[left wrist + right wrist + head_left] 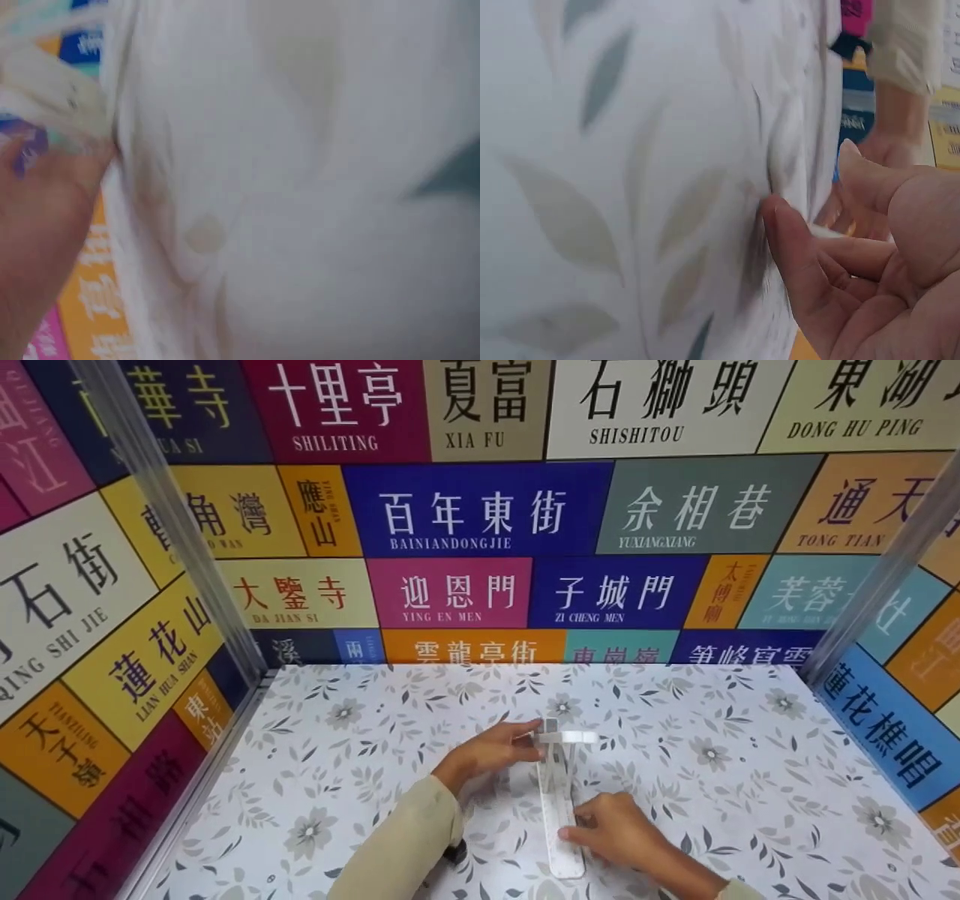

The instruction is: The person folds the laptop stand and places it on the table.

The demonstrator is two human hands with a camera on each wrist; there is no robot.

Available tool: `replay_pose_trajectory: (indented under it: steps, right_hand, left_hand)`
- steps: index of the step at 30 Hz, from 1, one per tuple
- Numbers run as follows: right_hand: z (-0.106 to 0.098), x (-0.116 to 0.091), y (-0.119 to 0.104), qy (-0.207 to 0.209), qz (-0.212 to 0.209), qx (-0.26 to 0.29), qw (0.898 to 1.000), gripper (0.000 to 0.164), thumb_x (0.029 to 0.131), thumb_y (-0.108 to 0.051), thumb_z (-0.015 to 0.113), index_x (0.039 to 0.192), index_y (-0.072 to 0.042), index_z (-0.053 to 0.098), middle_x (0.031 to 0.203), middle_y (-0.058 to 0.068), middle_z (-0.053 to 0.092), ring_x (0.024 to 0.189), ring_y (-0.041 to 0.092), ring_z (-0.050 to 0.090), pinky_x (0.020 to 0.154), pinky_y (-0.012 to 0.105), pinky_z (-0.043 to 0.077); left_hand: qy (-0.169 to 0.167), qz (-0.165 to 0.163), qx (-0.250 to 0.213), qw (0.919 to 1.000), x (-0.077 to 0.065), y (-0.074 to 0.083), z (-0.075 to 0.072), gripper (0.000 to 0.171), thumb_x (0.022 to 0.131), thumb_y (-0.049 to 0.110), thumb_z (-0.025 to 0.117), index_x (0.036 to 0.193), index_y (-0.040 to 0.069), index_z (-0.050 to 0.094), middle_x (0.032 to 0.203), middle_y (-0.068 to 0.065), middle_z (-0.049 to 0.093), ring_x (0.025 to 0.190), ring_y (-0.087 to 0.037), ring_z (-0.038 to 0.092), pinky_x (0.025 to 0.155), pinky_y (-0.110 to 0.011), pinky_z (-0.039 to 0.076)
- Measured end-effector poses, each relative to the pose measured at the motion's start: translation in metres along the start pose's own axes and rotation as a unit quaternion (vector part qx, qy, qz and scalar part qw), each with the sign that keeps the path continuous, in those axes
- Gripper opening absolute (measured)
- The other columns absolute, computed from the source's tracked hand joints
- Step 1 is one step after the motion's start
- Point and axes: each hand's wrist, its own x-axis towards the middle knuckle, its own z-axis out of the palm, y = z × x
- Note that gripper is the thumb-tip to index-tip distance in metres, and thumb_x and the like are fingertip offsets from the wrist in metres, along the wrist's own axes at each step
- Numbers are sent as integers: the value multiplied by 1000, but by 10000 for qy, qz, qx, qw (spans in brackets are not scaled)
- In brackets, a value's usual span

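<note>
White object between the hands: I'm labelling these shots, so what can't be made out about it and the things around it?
Whether the right hand grips or just touches the white object: head view, the hand covers the contact.
Left hand: left wrist view, blurred and cut off by the left edge.
Small dark thing: head view, partly hidden by the left sleeve.

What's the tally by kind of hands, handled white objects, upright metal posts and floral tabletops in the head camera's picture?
Hands: 2, left hand and right hand
White object: 1
Metal posts: 2, left post and right post
Floral tabletop: 1
Total: 6
</note>
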Motion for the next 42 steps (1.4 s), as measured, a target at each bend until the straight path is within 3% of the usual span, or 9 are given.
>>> replay_pose_trajectory:
  steps: [3, 6, 10, 13, 21, 29, 36, 42]
  right_hand:
    - [-10, 8, 6, 214, 346, 298, 9987, 39, 83, -31, 84, 106, 0, 77, 66, 1, 73, 50, 7, 62, 47, 24, 51]
    - [-17, 17, 13, 462, 650, 498, 9956, 41, 81, -26, 86, 109, 2, 74, 77, 5, 76, 59, 11, 67, 54, 27, 55]
    - [-17, 26, 19, 580, 671, 589, 9943, 35, 80, -19, 86, 108, -1, 75, 83, 5, 78, 71, 15, 73, 62, 28, 57]
    - [-14, 33, 21, 608, 531, 796, 9936, 31, 80, -14, 85, 107, -2, 76, 87, 7, 79, 79, 16, 75, 66, 26, 58]
    - [-4, 50, 27, 560, 242, 1288, 9898, 19, 80, -9, 83, 99, -10, 81, 91, 5, 80, 82, 13, 73, 71, 21, 55]
    - [3, 56, 42, 428, 125, 1531, 9872, 12, 83, -15, 84, 94, -11, 81, 91, 5, 80, 80, 12, 70, 71, 19, 52]
    - [6, 53, 43, 0, 474, 2273, 9727, 9, 93, -16, 76, 92, -7, 74, 80, 5, 69, 72, 17, 66, 59, 32, 60]
    - [7, 53, 43, 174, 183, 1826, 9829, 8, 100, -20, 67, 95, -13, 66, 82, 9, 63, 69, 22, 66, 48, 37, 58]
  left_hand:
    - [578, -123, -145, 9981, -10, 9, 8, 67, 91, 38, 74, 150, 14, 53, 151, -5, 56, 134, -26, 58, 115, -47, 43]
    - [1111, -275, -18, 9934, -19, 19, 18, 53, 90, 29, 76, 133, 1, 65, 125, -12, 72, 108, -26, 70, 95, -41, 57]
    - [1281, -197, 432, 9906, -28, 28, 32, 32, 87, 18, 79, 112, 0, 75, 97, -6, 77, 77, -16, 70, 71, -30, 59]
    - [1286, -4, 701, 9892, -30, 30, 43, 20, 84, 12, 80, 101, 2, 77, 86, -1, 77, 68, -7, 64, 65, -22, 55]
    - [1478, 301, 1070, 9828, -27, 22, 57, 11, 82, 2, 80, 91, 4, 76, 83, -3, 78, 71, -2, 64, 66, -18, 51]
    - [1843, 683, 1355, 9711, -27, 13, 63, 7, 84, 7, 81, 83, 8, 74, 78, 1, 76, 68, 1, 57, 66, -17, 47]
    - [2329, 941, 1653, 9537, -26, 11, 68, 6, 83, 5, 78, 83, 9, 74, 75, 0, 76, 70, -4, 64, 66, -18, 48]
    - [2342, 943, 1648, 9535, -25, 11, 69, 10, 88, 2, 72, 93, 11, 73, 88, -3, 79, 79, -10, 74, 67, -18, 52]
